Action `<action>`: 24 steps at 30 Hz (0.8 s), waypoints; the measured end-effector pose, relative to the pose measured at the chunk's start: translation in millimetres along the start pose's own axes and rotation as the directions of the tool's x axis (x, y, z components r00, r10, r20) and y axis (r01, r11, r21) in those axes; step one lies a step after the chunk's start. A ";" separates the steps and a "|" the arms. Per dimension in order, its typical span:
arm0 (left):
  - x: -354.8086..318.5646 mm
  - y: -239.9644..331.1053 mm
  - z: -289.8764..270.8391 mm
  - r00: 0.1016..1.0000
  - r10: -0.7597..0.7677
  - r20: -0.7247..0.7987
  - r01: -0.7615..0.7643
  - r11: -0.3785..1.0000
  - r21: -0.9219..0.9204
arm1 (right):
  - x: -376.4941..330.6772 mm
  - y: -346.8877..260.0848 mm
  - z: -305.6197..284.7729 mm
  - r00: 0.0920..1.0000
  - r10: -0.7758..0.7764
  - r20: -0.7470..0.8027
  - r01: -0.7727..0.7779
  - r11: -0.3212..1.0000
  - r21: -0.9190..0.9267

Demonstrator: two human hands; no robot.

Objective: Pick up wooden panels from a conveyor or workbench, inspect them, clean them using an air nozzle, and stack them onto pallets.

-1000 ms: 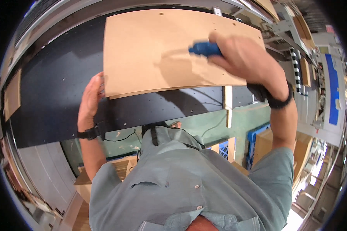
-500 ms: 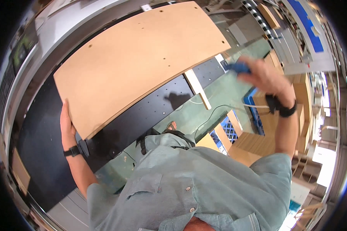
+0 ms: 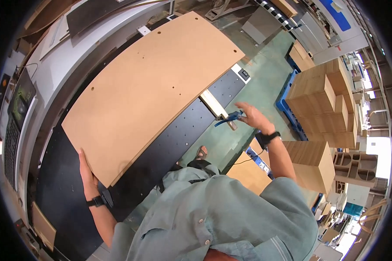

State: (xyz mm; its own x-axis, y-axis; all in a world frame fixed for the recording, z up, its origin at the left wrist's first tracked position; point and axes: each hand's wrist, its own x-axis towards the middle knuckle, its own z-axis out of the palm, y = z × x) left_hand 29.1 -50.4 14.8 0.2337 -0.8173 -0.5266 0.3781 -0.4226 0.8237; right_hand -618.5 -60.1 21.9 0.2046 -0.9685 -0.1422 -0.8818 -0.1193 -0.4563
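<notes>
A large tan fibreboard panel (image 3: 152,91) with a few small drilled holes lies on a black perforated machine bed (image 3: 170,143). My left hand (image 3: 86,167) rests flat against the panel's near left corner, a dark watch on the wrist. My right hand (image 3: 250,118) is off the panel, out past the bed's right end over the green floor, and grips a small blue tool (image 3: 227,118) with its tip pointing left. A light wooden bar (image 3: 217,108) sticks out from the bed just beside that tool.
A control panel with a keyboard (image 3: 11,130) stands at the far left. Stacks of tan boards on a blue pallet (image 3: 322,100) rise at the right, with another stack (image 3: 313,161) close to my right elbow. My grey-green shirt fills the lower middle.
My right hand has left the panel's top and swung out right and down with the blue tool. My view has turned, so the panel now runs diagonally. The left hand stays on the panel's edge.
</notes>
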 end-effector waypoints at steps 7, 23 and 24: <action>7.2 -0.3 -7.8 0.998 0.055 -0.013 -0.054 0.998 0.030 | -67.8 -147.7 -9.3 0.828 -0.042 0.559 -0.139 0.951 0.278; 18.6 0.0 -22.9 0.989 0.143 -0.035 -0.140 0.987 0.073 | 379.3 -63.7 -107.7 0.912 0.003 -0.409 -0.090 0.977 -0.194; 14.7 5.9 -24.7 0.992 0.125 -0.034 -0.121 0.988 0.100 | 379.6 -48.7 -110.6 0.961 0.134 -0.241 -0.182 0.964 -0.193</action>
State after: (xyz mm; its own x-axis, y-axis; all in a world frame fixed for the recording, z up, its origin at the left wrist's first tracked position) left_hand 56.8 -55.2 6.7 0.3092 -0.8502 -0.4260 0.2554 -0.3572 0.8984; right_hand -544.9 -446.1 87.3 -0.0236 -0.9996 0.0142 -0.9695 0.0194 -0.2442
